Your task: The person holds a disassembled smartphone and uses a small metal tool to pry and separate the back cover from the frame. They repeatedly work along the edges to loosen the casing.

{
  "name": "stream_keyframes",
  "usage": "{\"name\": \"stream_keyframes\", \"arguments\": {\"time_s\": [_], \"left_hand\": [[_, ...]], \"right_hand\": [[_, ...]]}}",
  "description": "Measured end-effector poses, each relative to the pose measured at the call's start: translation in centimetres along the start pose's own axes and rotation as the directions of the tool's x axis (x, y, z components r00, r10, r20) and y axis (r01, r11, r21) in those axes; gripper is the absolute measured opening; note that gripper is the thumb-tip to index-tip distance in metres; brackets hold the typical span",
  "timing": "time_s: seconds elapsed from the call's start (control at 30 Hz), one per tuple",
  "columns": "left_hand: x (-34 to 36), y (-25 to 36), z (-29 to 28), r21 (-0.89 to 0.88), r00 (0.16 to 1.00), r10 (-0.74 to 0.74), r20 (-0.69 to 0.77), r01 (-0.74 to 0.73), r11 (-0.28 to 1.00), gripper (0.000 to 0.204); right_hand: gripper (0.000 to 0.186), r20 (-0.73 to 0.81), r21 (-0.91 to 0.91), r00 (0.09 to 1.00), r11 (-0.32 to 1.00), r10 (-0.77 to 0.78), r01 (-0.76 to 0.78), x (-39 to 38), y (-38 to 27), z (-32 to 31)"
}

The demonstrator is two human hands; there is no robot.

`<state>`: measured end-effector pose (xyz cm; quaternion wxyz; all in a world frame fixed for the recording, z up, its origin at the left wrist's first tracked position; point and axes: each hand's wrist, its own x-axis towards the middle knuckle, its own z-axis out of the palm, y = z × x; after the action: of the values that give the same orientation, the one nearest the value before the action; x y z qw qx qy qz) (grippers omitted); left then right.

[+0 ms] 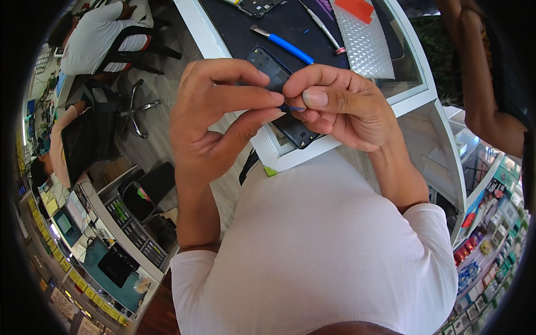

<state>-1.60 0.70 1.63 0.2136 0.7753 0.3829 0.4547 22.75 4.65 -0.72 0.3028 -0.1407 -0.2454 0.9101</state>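
In front of my chest both hands meet over the near corner of a white-framed counter. The fingertips and thumb of my left hand (215, 114) close on one end of a small, thin blue strip (297, 109). At its other end my right hand (349, 106) pinches it between thumb and curled fingers. Fingers hide part of the strip, so its exact kind cannot be made out. Just below the hands lies a dark phone housing (301, 134), partly covered by them, angled across the counter's edge.
A dark mat (234, 28) holds a blue-handled tool (287, 48), a screwdriver (322, 25), an opened phone (257, 6) and bubble wrap (365, 47) with an orange-red piece (355, 9). Another person's arm (480, 84) is at right. Two people sit at left near a wheeled chair (137, 109).
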Motion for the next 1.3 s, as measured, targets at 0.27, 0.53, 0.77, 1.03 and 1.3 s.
{"name": "stream_keyframes", "arguments": {"time_s": [0.27,0.53,0.77,1.03,1.3], "left_hand": [[-0.1,-0.2,0.3,-0.032,0.999,-0.032,-0.027,0.031,0.999,0.025],[0.2,0.7,0.5,0.065,0.996,-0.011,-0.083,0.016,0.998,0.024],[-0.4,1.0,2.1,0.021,0.976,-0.031,-0.215,0.036,0.999,0.023],[-0.1,0.8,2.6,0.019,0.954,0.016,-0.300,-0.010,1.000,0.032],[0.2,1.5,1.9,0.273,0.969,0.152,-0.196,-0.095,0.957,0.033]], "right_hand": [[0.030,0.008,0.078,0.999,0.996,-0.049,0.049,0.1,0.9,-0.7],[0.030,-0.120,0.118,0.980,0.978,-0.160,0.174,-0.5,1.4,0.1],[0.028,-0.124,0.103,0.943,0.942,-0.307,0.320,-0.7,2.6,0.8],[0.028,-0.144,0.168,0.959,0.950,-0.242,0.265,-1.0,2.3,1.1],[0.028,-0.182,0.173,0.959,0.953,-0.217,0.249,-0.9,2.6,1.6]]}}
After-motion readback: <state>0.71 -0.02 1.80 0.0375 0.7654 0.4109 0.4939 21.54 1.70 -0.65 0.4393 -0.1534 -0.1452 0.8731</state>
